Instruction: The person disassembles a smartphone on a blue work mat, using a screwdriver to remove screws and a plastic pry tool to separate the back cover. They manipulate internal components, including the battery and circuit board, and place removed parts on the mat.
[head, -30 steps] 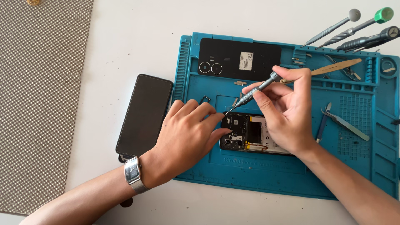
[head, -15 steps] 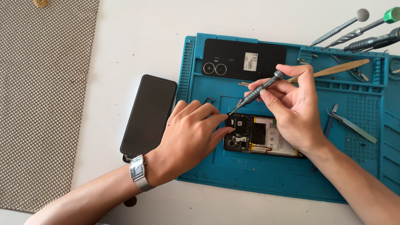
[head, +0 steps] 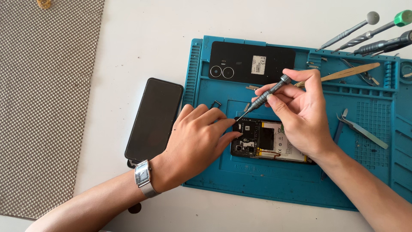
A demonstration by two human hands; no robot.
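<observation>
blue repair mat point(head: 274, 189) on white table point(head: 141, 47), woven mat point(head: 43, 103) left

Grey screwdriver point(head: 266, 95) tilted, tip on opened phone point(head: 270, 141) lying flat.
</observation>
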